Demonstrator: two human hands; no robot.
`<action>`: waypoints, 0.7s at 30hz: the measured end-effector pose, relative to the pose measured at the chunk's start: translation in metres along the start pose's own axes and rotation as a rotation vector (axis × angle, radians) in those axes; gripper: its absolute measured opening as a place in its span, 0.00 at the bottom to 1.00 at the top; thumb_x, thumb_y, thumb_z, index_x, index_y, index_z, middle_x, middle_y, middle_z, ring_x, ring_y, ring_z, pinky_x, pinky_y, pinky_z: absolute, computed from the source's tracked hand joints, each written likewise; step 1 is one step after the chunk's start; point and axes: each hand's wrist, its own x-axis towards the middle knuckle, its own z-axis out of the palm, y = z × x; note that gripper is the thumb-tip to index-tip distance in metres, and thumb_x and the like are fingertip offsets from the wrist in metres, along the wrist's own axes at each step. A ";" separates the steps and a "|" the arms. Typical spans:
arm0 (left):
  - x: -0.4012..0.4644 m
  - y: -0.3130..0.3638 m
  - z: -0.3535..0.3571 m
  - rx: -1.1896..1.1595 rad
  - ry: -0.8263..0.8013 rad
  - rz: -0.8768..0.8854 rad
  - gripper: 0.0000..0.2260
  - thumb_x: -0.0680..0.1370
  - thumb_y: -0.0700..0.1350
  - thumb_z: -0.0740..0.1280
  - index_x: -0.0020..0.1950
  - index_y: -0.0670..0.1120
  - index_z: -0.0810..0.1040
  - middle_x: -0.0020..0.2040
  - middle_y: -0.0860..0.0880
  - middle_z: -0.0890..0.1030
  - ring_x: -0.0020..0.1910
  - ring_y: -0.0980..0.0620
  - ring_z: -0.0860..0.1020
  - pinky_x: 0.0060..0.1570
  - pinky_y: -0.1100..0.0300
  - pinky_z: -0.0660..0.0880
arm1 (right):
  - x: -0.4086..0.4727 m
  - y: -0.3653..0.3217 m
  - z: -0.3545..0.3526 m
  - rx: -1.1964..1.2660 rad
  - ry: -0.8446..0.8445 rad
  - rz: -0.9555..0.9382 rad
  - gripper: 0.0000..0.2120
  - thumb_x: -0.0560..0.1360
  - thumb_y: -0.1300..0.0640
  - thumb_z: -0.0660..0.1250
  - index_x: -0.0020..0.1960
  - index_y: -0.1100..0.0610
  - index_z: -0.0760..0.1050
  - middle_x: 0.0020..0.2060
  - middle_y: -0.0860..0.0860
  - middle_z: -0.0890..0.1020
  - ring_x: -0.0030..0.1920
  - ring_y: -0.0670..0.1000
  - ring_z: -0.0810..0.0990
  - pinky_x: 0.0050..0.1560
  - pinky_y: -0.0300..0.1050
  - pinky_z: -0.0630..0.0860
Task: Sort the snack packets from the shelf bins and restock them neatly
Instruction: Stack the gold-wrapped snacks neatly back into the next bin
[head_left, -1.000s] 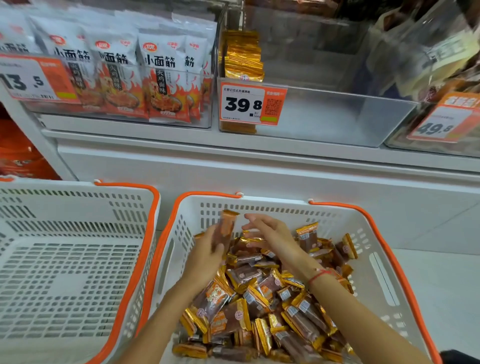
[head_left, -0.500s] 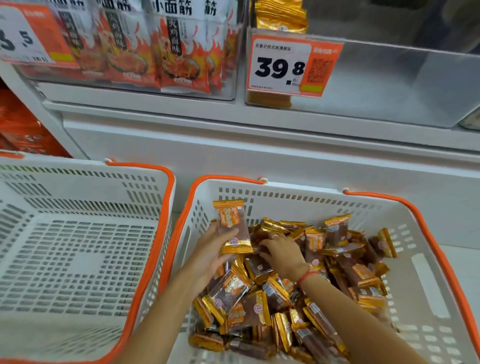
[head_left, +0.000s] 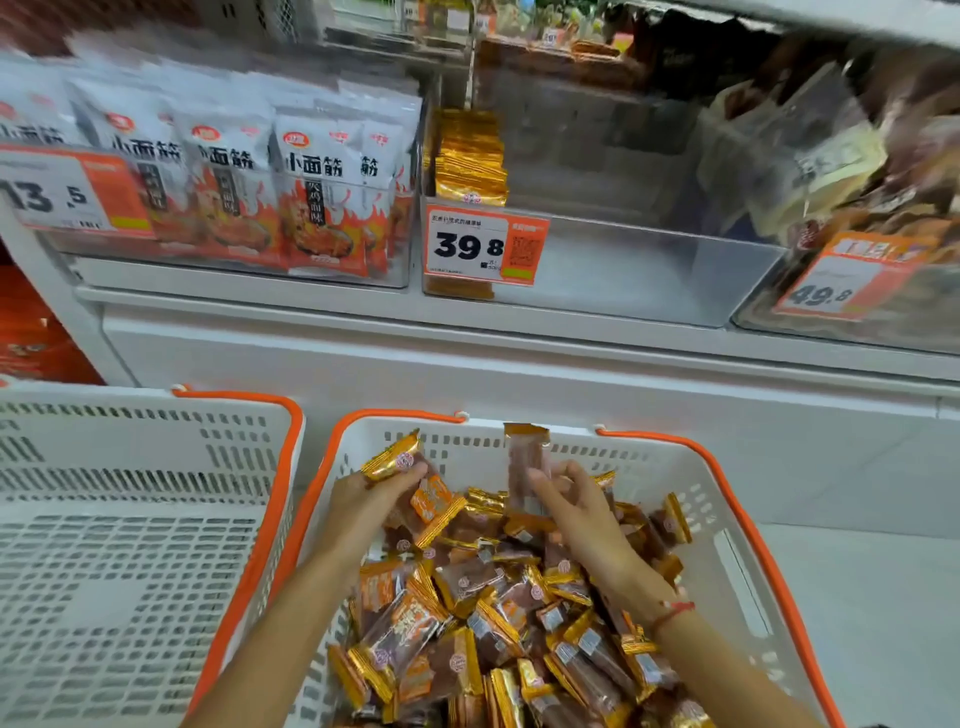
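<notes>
A white basket with an orange rim holds several gold-and-brown snack packets. My left hand grips a small stack of these packets at the basket's far left. My right hand pinches one packet and holds it upright above the pile. On the shelf above, a clear bin with a 39.8 price tag has a neat stack of the same gold packets at its left end.
A second white basket stands to the left with nothing in it. White-and-red snack bags fill the bin at the left, behind a 13.5 tag. A bin with a 49.8 tag sits at the right.
My right hand has lifted one packet upright out of the pile. My left hand still holds its packets and has shifted slightly. The camera has tilted up toward the shelf.
</notes>
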 end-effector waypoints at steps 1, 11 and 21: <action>-0.004 0.004 0.004 -0.030 -0.039 -0.024 0.07 0.75 0.50 0.71 0.49 0.49 0.84 0.44 0.49 0.86 0.51 0.50 0.81 0.59 0.53 0.73 | -0.007 -0.007 0.005 -0.087 0.052 -0.117 0.13 0.76 0.49 0.67 0.55 0.55 0.72 0.53 0.48 0.81 0.52 0.45 0.81 0.55 0.41 0.78; -0.029 0.026 0.035 -0.158 -0.418 -0.006 0.30 0.73 0.67 0.61 0.69 0.50 0.69 0.64 0.44 0.79 0.61 0.47 0.78 0.58 0.54 0.76 | -0.024 -0.017 0.017 -0.541 0.285 -0.548 0.22 0.64 0.39 0.75 0.54 0.43 0.73 0.52 0.39 0.72 0.54 0.41 0.71 0.52 0.37 0.71; -0.026 0.046 0.037 0.010 -0.276 0.304 0.16 0.75 0.64 0.64 0.60 0.62 0.74 0.59 0.60 0.78 0.58 0.66 0.76 0.56 0.69 0.74 | -0.012 -0.051 0.007 -0.236 0.032 -0.505 0.19 0.76 0.50 0.69 0.64 0.42 0.68 0.58 0.38 0.74 0.55 0.41 0.75 0.54 0.34 0.72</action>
